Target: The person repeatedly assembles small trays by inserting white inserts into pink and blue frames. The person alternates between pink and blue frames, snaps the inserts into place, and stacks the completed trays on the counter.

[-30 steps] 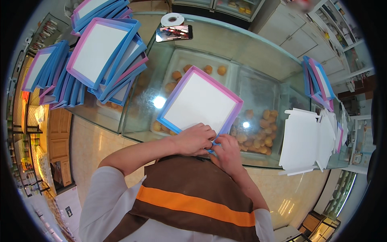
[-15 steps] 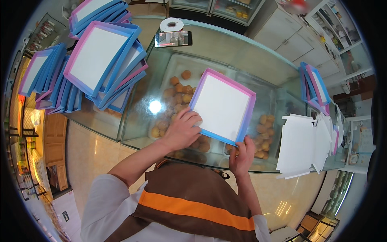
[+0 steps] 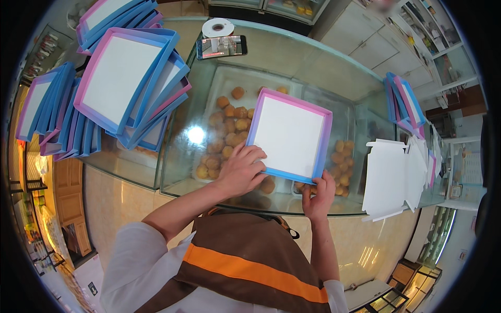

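Note:
A shallow cardboard box tray with a white inside and pink and blue walls lies open side up on the glass counter in front of me. Its near-left corner is gripped by my left hand, the fingers bent over the wall. At the near-right corner, my right hand pinches the blue wall between thumb and fingers. Through the glass, round brown pastries show in a white tray below, partly hidden by the box and my left hand.
Stacks of finished box trays stand to the left, with a smaller stack at the far right. Flat white cardboard blanks lie right of my right hand. A phone and a tape roll sit at the counter's far edge.
The view has shifted slightly. Both hands stay at the near corners of the box tray, and the box has hardly moved on the counter.

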Demonstrator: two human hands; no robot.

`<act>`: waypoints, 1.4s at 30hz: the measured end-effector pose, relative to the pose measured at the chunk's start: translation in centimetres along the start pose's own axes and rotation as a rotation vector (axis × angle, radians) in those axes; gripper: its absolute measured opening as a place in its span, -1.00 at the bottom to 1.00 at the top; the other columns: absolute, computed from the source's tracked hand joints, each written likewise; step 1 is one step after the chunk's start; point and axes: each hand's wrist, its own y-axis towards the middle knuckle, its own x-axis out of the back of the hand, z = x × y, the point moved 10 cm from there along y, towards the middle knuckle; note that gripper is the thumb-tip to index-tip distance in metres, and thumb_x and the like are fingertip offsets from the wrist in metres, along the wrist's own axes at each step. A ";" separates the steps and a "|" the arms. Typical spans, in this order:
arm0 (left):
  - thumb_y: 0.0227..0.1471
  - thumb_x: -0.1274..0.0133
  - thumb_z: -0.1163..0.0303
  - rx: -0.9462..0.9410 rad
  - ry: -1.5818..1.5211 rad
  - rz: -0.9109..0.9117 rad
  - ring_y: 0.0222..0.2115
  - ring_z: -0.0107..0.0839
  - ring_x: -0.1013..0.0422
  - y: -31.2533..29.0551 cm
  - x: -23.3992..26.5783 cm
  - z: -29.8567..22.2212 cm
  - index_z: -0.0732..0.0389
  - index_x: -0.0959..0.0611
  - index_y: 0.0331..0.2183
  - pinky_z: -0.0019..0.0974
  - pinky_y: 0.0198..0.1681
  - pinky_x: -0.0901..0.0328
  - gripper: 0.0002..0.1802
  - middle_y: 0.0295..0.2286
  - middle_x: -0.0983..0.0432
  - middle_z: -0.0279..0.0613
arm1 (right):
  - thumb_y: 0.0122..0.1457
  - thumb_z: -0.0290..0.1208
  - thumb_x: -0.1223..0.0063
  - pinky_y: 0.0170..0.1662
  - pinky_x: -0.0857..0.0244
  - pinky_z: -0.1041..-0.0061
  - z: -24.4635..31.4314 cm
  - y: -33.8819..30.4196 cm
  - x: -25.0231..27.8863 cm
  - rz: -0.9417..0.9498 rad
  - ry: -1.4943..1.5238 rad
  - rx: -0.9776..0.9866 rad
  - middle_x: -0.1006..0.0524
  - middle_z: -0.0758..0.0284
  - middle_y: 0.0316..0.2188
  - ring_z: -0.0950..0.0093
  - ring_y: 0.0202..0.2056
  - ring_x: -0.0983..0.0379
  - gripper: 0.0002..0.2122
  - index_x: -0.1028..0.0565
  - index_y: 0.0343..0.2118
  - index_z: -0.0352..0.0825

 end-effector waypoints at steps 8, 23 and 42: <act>-0.02 -0.31 0.36 0.000 -0.068 0.007 0.04 -0.14 -0.38 -0.1 0.0 0.3 0.16 -0.64 -0.38 0.09 0.25 -0.15 -0.83 -0.13 -0.51 -0.19 | 0.01 -0.52 -0.24 0.08 -0.31 0.09 0.2 -0.3 -0.1 -0.033 -0.100 -0.008 -0.47 -0.04 0.07 -0.08 0.02 -0.43 -0.67 -0.46 -0.13 -0.36; -0.03 -0.28 0.41 0.016 -0.169 -0.006 0.01 -0.18 -0.40 -0.5 -0.1 1.0 0.18 -0.66 -0.43 0.12 0.28 -0.12 -0.89 -0.16 -0.51 -0.21 | 0.01 -0.51 -0.19 0.07 -0.31 0.10 0.2 -0.1 -0.3 -0.031 -0.144 -0.043 -0.48 -0.01 0.03 -0.06 0.01 -0.41 -0.68 -0.45 -0.13 -0.35; -0.03 -0.29 0.38 0.028 -0.120 -0.010 0.02 -0.19 -0.39 -0.3 -0.2 0.8 0.19 -0.65 -0.47 0.08 0.26 -0.14 -0.86 -0.15 -0.51 -0.21 | 0.01 -0.50 -0.21 0.05 -0.29 0.10 0.1 -0.1 -0.3 -0.030 -0.131 -0.051 -0.46 0.00 0.03 -0.03 0.01 -0.40 -0.69 -0.46 -0.15 -0.36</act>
